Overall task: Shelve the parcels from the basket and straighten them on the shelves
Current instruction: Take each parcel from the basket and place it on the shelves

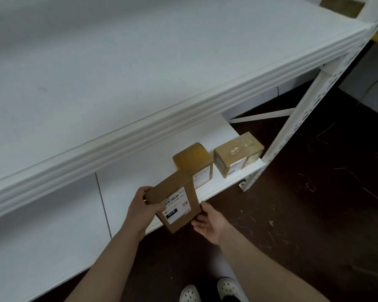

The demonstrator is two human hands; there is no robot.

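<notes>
A flat brown cardboard parcel (175, 201) with a white shipping label hangs over the front edge of the lower white shelf (140, 168). My left hand (141, 207) grips its left edge, thumb across the label side. My right hand (207, 221) cups its lower right corner with loosely curled fingers. Two more brown parcels stand on the same shelf: a tape-wrapped one (193, 160) just behind the held parcel, and a squarer one (238, 154) at the shelf's right end. The basket is out of view.
A wide upper white shelf (118, 73) juts out above the lower one. A white perforated upright (310, 105) stands at the right with a diagonal brace. The floor (314, 214) is dark and scratched. My feet in white shoes (210, 289) stand below.
</notes>
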